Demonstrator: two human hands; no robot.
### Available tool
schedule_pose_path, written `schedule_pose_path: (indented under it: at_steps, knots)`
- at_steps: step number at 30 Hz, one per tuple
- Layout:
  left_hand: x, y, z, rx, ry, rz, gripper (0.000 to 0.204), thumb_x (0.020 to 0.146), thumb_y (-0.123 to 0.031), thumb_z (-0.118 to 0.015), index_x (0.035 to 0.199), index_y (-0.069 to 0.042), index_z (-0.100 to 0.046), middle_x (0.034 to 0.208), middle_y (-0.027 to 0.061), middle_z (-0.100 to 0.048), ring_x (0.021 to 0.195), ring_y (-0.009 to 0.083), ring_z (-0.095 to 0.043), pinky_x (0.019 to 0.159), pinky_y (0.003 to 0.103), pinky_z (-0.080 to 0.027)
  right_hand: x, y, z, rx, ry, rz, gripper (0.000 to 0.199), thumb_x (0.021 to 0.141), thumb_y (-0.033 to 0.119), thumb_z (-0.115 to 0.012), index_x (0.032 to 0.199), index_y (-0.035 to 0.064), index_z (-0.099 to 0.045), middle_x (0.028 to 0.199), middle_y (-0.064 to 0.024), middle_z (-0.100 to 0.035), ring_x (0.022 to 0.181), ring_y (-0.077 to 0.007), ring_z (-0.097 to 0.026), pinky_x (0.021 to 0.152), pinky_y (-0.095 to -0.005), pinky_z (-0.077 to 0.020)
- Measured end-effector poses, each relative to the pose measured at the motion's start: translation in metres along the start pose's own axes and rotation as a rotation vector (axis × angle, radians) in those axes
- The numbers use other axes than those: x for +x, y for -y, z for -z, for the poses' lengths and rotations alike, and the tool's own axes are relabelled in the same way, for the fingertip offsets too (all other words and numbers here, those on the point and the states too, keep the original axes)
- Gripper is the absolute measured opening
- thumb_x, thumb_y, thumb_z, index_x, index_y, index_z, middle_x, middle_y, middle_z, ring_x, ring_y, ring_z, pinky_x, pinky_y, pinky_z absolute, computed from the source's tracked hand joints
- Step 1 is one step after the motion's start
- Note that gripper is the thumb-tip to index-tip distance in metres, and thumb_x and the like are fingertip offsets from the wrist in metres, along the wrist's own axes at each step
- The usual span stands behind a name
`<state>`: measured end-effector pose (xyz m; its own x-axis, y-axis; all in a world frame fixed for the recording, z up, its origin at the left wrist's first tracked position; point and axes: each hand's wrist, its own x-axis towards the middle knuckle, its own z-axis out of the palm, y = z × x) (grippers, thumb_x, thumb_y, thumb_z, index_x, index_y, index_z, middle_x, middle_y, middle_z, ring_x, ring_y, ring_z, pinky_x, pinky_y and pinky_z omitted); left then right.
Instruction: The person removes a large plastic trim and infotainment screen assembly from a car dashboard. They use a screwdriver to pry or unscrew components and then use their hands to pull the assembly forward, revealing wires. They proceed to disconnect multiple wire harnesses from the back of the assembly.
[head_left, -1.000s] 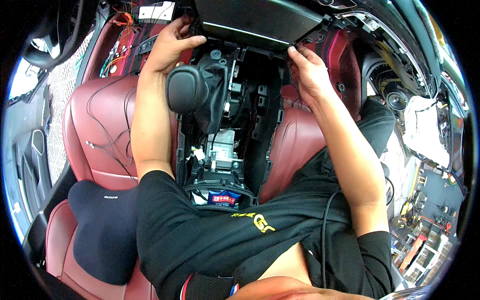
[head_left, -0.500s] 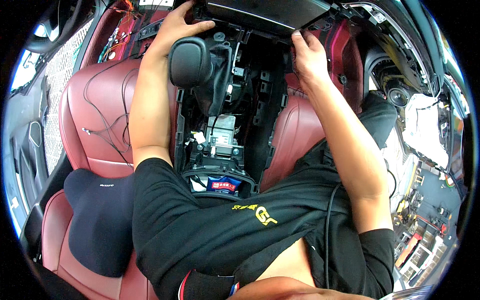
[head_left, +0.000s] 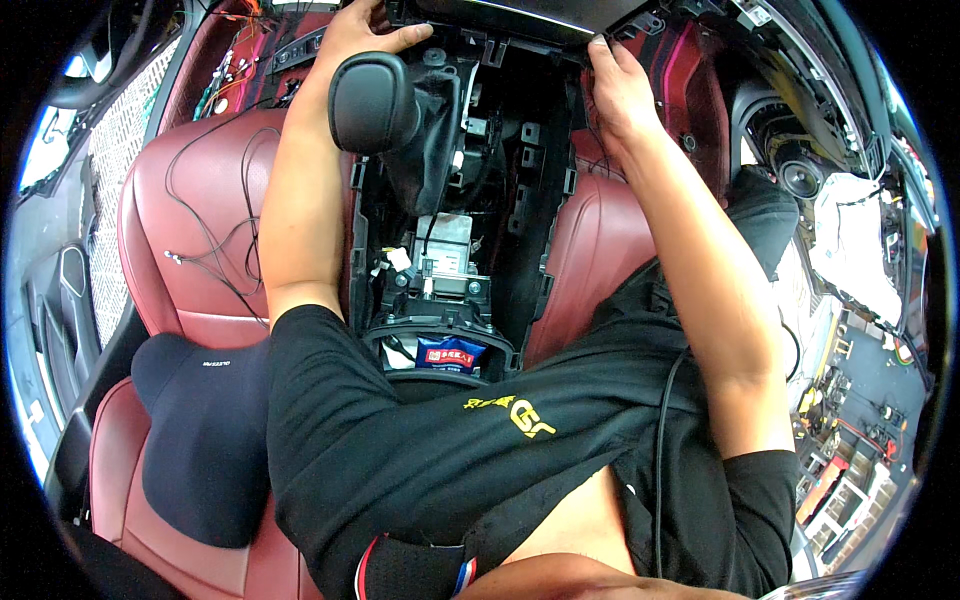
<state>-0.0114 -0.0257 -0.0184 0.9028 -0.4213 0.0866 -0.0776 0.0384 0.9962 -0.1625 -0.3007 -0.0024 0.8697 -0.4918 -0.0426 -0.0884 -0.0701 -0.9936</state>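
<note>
A wide dark panel (head_left: pixel 545 12) with a pale strip along its lower edge crosses the top of the head view. My left hand (head_left: pixel 362 38) is at its left end, thumb stretched toward the lower corner; the fingertips are partly hidden at the picture's rim. At the lower right corner, my right hand (head_left: pixel 622 88) grips with the thumb on the edge and the other fingers curled beneath. Below my left hand stands a black gear lever (head_left: pixel 372 103) with a dark boot. The centre console (head_left: pixel 530 185) lies stripped between my arms, its metal bracket (head_left: pixel 450 245) and connectors exposed.
Dark red seats (head_left: pixel 215 215) flank the console, with a thin black cable (head_left: pixel 245 225) on the left one. A dark cushion (head_left: pixel 205 440) rests lower left. Loose wires (head_left: pixel 232 75) show at upper left. A blue packet (head_left: pixel 450 353) sits in the console's rear compartment.
The console, gear lever and panel appear slightly higher in the picture. Both hands stay at the panel's two ends, with little shift in their hold.
</note>
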Motion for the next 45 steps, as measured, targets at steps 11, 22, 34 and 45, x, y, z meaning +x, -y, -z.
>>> schedule_pose_path:
  at_steps: [11, 22, 34, 45]
  knots:
    - [0.021, 0.033, 0.019, 0.114, 0.163, -0.224, 0.071, 0.082, -0.022, -0.086, 0.14, 0.006, -0.054, 0.127, 0.015, -0.068, 0.115, 0.0209, -0.065, 0.103, 0.035, -0.049, -0.014, -0.003, -0.004, -0.096, -0.012, 0.134, 0.041, 0.106, 0.028, -0.054, 0.131, -0.0037, -0.059, 0.119, -0.0131, -0.068, 0.109, -0.019, -0.059, 0.099, -0.0333, -0.0449]
    - [0.006, 0.015, 0.002, 0.076, 0.105, -0.13, 0.073, 0.084, -0.014, -0.082, 0.143, 0.009, -0.047, 0.136, 0.0186, -0.061, 0.121, 0.0251, -0.061, 0.108, 0.037, -0.045, -0.01, 0.004, -0.014, -0.014, -0.1, 0.08, 0.043, 0.106, 0.031, -0.054, 0.129, -0.0049, -0.058, 0.121, -0.015, -0.068, 0.111, -0.0214, -0.059, 0.1, -0.0343, -0.0449]
    - [0.011, 0.016, 0.005, -0.062, 0.176, -0.157, 0.066, 0.09, -0.022, -0.077, 0.142, 0.008, -0.049, 0.132, 0.016, -0.063, 0.121, 0.0209, -0.058, 0.107, 0.034, -0.042, -0.003, 0.01, 0.003, -0.012, -0.017, -0.011, 0.042, 0.107, 0.032, -0.053, 0.121, -0.0066, -0.061, 0.111, -0.0122, -0.068, 0.101, -0.0165, -0.057, 0.094, -0.032, -0.0455]
    - [0.008, 0.007, 0.008, 0.052, 0.108, -0.142, 0.056, 0.095, -0.027, -0.073, 0.136, 0.007, -0.056, 0.124, 0.0139, -0.067, 0.111, 0.0175, -0.061, 0.099, 0.031, -0.047, -0.021, 0.014, -0.014, 0.006, -0.062, 0.056, 0.044, 0.108, 0.03, -0.051, 0.136, -0.0043, -0.056, 0.125, -0.0126, -0.066, 0.115, -0.0188, -0.057, 0.103, -0.0323, -0.0422]
